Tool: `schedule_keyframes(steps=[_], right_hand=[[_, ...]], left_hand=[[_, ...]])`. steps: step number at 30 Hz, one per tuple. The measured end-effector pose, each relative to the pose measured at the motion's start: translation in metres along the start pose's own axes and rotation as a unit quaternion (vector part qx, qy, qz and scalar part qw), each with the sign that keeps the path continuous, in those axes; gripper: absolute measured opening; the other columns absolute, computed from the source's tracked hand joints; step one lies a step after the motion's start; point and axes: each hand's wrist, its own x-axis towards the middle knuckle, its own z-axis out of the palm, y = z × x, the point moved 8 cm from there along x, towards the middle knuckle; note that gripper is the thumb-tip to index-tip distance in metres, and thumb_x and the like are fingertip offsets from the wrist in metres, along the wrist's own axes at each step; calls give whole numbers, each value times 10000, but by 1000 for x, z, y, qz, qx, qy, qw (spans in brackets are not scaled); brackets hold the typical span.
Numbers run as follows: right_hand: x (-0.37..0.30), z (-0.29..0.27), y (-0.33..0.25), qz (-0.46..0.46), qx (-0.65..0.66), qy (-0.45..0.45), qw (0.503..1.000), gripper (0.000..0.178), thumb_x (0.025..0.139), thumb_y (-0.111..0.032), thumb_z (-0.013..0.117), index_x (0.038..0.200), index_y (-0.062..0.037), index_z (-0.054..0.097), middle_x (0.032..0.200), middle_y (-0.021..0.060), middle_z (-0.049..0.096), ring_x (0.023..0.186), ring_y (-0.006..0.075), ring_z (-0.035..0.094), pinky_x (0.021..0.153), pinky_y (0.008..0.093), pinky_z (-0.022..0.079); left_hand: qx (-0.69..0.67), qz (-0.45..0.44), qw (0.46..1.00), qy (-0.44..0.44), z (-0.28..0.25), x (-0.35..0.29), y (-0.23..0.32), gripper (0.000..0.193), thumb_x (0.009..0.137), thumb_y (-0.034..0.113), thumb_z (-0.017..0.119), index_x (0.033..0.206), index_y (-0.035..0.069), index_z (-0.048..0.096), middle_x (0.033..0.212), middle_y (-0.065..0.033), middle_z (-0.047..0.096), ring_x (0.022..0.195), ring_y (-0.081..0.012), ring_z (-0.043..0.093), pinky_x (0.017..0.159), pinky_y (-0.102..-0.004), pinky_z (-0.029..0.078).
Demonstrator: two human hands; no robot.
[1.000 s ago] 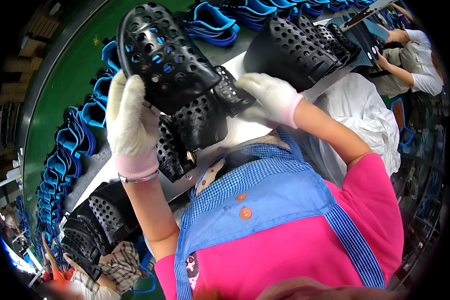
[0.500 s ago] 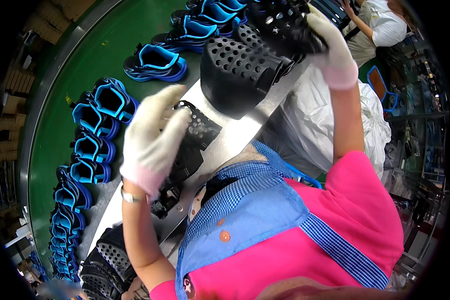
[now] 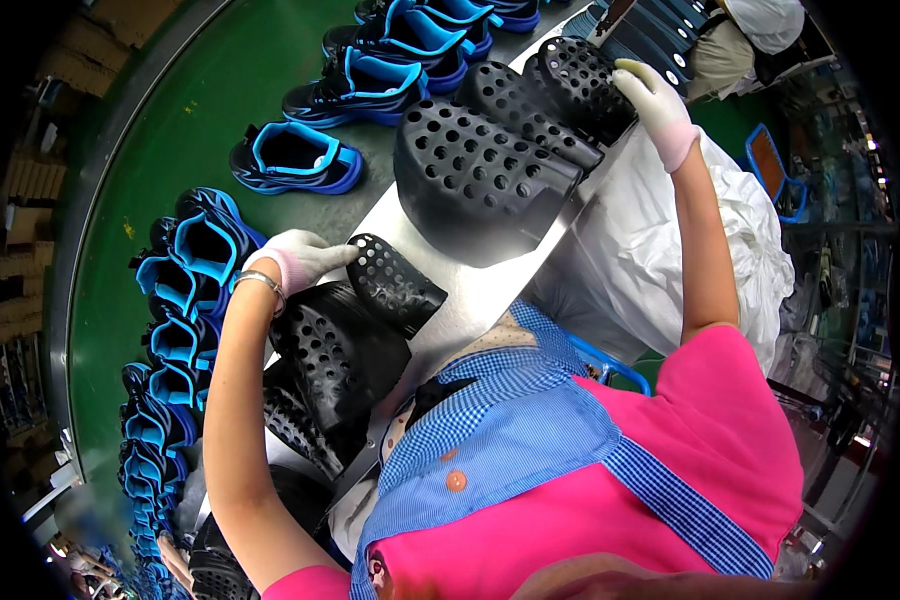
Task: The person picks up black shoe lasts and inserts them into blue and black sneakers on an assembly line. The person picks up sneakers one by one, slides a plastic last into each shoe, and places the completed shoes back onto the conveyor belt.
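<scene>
My left hand (image 3: 302, 258), in a white glove, has its fingertips closed on the upper edge of a small black perforated toe-shaped shell (image 3: 395, 283). That shell leans against larger black perforated shells (image 3: 322, 345) on the metal ledge. At the upper right my gloved right hand (image 3: 658, 108) pinches the outer edge of another black perforated shell (image 3: 582, 82). It rests at the far end of a row of similar shells, the nearest being a big rounded one (image 3: 480, 175). Part of each grip is hidden behind fingers.
Black shoes with bright blue linings (image 3: 305, 160) line the green conveyor belt (image 3: 120, 260). A white plastic sack (image 3: 700, 235) bulges right of the metal ledge (image 3: 475, 290). Behind it stands a blue-framed chair (image 3: 775, 175). Another person (image 3: 735, 55) is at the upper right.
My right hand has lowered its shell onto the far end of the row. My left hand has come down from above the small shell to its edge. The shoes have shifted slightly in view.
</scene>
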Motion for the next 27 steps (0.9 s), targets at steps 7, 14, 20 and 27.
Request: schedule_keyframes(steps=[7, 14, 20, 27], right_hand=[[-6, 21, -30, -204, -234, 199, 929, 159, 871, -253, 594, 968, -158, 677, 973, 72, 669, 929, 296, 621, 811, 397, 495], [-13, 0, -53, -203, -159, 165, 952, 277, 896, -303, 610, 1089, -115, 674, 1031, 101, 670, 953, 257, 634, 849, 344, 478], [-63, -15, -116, -181, 100, 161, 965, 246, 885, -161, 640, 1091, -31, 675, 1045, 68, 688, 931, 128, 637, 834, 252, 482], [-164, 93, -253, -345, 53, -160, 923, 637, 766, -279, 731, 1305, -29, 500, 1181, 180, 600, 1057, 316, 605, 905, 375, 480]], left_hand=[[40, 15, 998, -56, 12, 33, 4, 576, 779, 566, 678, 879, 0, 716, 716, -42, 627, 621, -132, 546, 556, -277, 450], [-54, 37, 990, -122, 27, 43, 9, 412, 773, 438, 738, 834, 36, 668, 664, -10, 543, 609, -119, 497, 542, -262, 401], [-220, 163, 961, -48, -9, -3, 27, 276, 833, 290, 692, 859, 37, 584, 787, 23, 544, 684, -71, 520, 594, -218, 431], [-482, 375, 783, 121, -65, -124, 11, 411, 875, 262, 647, 1138, -45, 572, 1000, -60, 636, 928, -126, 605, 788, -249, 491]])
